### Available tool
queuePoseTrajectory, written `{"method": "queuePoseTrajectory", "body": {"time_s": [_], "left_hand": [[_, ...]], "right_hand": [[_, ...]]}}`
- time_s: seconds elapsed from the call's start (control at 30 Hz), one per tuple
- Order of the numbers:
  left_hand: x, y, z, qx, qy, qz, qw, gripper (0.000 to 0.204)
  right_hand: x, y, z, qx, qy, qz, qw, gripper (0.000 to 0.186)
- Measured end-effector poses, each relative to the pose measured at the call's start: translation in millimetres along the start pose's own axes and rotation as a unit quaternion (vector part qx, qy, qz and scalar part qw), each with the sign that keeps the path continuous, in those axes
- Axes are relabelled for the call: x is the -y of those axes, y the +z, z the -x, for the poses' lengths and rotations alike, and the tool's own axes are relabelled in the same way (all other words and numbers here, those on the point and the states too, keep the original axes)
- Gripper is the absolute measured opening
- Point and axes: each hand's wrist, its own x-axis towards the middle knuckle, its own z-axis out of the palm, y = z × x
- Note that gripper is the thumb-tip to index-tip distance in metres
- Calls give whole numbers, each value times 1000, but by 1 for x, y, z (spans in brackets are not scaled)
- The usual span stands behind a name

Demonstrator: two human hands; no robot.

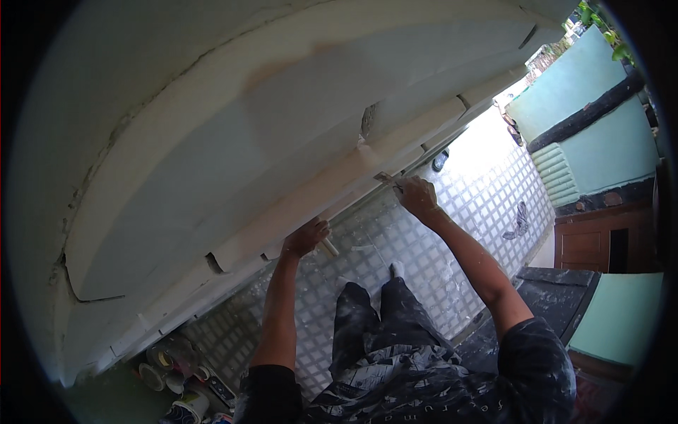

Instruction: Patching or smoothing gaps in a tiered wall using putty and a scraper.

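My right hand (418, 196) is closed round a small putty knife (383, 177). Its flat blade points left, at the lower edge of the pale plastered wall (296, 120). Further left and lower, my left hand (306, 237) is closed, with a short pale stick-like handle (330, 247) coming out below the fingers. Whatever that handle belongs to is hidden by the hand and the wall. Above my hands, a rough grey patch (369, 121) with a whitish smear under it marks the wall. Several dark slots cut into the wall's lower band.
Grey-and-white tiled floor (459, 283) lies under my feet. Tubs and a bucket (189, 408) crowd the lower left. A dark shoe (441, 160) stands beyond my right hand, and a crumpled dark cloth (520, 220) lies further right. A brown door (586, 244) and green walls border the right.
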Motion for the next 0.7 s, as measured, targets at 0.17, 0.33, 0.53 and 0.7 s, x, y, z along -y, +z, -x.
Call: {"method": "queuePoseTrajectory", "body": {"time_s": [0.17,0.33,0.53,0.7], "left_hand": [[2,6,1,3,-2,-19,1000,20],[3,13,4,-11,-6,-4,1000,23],[5,15,7,-23,-13,31,999,20],[3,11,4,-29,-14,21,999,21]], "right_hand": [[1,9,2,-21,-5,11,1000,19],[0,11,7,-19,-6,28,999,23],[-8,-36,-31,117,-15,49,992,16],[-12,-21,-18,39,33,-10,999,21]]}}
